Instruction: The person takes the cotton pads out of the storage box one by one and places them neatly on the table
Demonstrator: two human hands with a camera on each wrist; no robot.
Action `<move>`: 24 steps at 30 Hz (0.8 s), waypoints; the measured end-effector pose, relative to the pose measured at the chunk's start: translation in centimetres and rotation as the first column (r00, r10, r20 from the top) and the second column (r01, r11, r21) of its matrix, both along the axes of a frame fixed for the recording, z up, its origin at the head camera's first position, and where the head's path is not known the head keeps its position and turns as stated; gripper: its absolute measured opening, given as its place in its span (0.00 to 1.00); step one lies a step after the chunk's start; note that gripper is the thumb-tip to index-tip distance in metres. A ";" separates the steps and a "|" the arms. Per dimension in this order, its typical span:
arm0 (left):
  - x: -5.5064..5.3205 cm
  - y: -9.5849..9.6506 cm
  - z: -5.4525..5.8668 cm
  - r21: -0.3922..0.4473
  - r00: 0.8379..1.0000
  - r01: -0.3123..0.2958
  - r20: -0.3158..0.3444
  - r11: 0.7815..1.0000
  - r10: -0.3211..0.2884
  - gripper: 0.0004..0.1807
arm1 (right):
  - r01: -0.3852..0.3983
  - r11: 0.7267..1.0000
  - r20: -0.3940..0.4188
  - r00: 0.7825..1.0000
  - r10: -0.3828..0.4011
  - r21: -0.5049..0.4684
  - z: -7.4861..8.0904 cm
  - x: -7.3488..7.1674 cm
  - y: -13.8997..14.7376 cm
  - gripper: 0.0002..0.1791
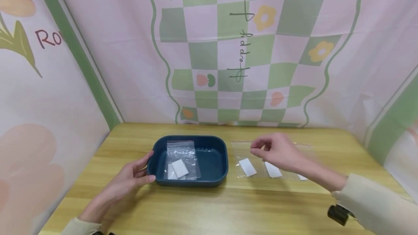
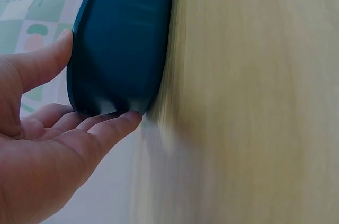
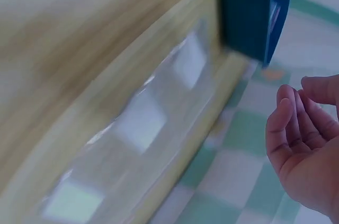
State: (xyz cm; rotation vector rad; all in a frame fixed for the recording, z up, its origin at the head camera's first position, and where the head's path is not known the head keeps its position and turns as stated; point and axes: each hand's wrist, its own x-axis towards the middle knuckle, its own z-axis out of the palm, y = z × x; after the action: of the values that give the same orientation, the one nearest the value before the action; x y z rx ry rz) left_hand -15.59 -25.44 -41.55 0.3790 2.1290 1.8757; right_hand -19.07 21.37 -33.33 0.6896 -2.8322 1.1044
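A dark blue rectangular dish (image 1: 210, 183) stands on the table, its left end held by my left hand (image 1: 128, 177). In the left wrist view the thumb (image 2: 50, 65) presses on the dish's rim and the other fingers (image 2: 114, 128) lie against its end. Inside the dish are clear zip bags (image 1: 181, 149) with white rectangular pieces (image 1: 180, 168), overlapping each other. Above the bags right of the dish is my right hand (image 1: 277, 153), fingers loosely bent and nothing between them. Three white pieces, such as this one (image 1: 247, 167), lie there in clear bags (image 3: 183, 107), partly covered by the hand and forearm.
The wooden table (image 1: 196, 209) runs back to a printed cloth (image 1: 228, 57) with green checks. More cloth hangs at the left and right sides. A black device (image 1: 337, 215) is worn at the right wrist, below the sleeve.
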 end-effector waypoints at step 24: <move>0.0 0.1 0.2 -0.035 1.000 -0.015 0.011 0.999 0.015 0.47 | -0.206 0.974 0.076 0.977 0.199 0.098 -2.4 -6.2 -14.1 0.20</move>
State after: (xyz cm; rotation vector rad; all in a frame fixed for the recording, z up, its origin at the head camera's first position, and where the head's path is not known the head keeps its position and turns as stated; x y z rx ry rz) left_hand -15.59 -25.33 -41.34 0.3452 2.1600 1.8418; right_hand -25.26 7.25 -35.77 0.9875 -2.9470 1.0251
